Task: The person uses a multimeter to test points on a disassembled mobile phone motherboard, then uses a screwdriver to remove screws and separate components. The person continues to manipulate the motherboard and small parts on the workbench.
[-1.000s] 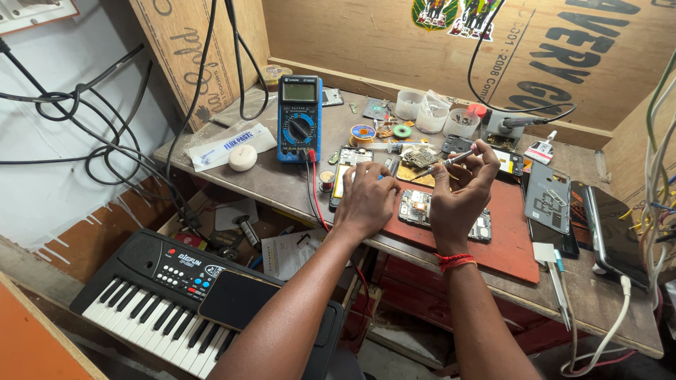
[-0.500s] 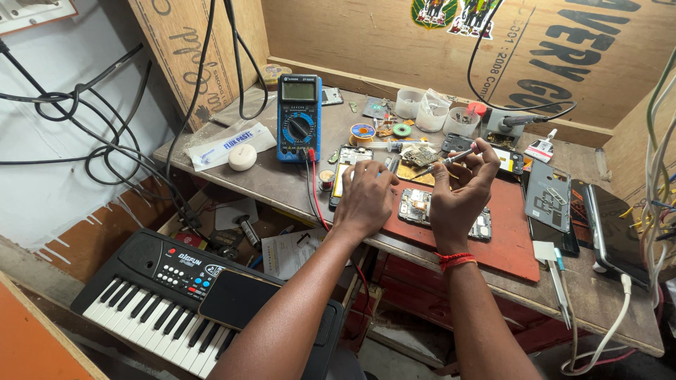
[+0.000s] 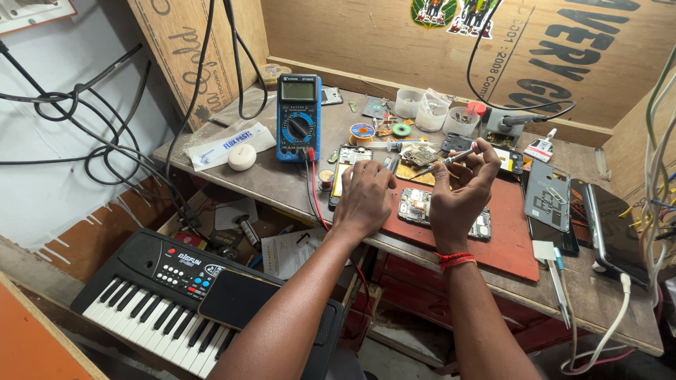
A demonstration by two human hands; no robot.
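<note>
My left hand (image 3: pixel 366 197) rests palm down on the workbench, fingers on an opened phone body (image 3: pixel 343 169) at the mat's left edge. My right hand (image 3: pixel 461 190), with a red thread band on its wrist, is closed around a slim metal tool (image 3: pixel 451 160) whose tip points left toward a small circuit board (image 3: pixel 420 155). Under that hand lies another opened phone (image 3: pixel 415 205) on the red mat (image 3: pixel 507 232). A blue multimeter (image 3: pixel 298 116) stands just left of my left hand, its red lead (image 3: pixel 315 200) running down off the bench.
Small plastic cups (image 3: pixel 431 112), solder rolls (image 3: pixel 362 131) and loose parts crowd the back of the bench. Phone back covers (image 3: pixel 548 193) and a phone (image 3: pixel 612 229) lie right. A white tube (image 3: pixel 225 144) and round puck (image 3: pixel 241 156) sit left. A keyboard (image 3: pixel 176 295) stands below; cables hang left.
</note>
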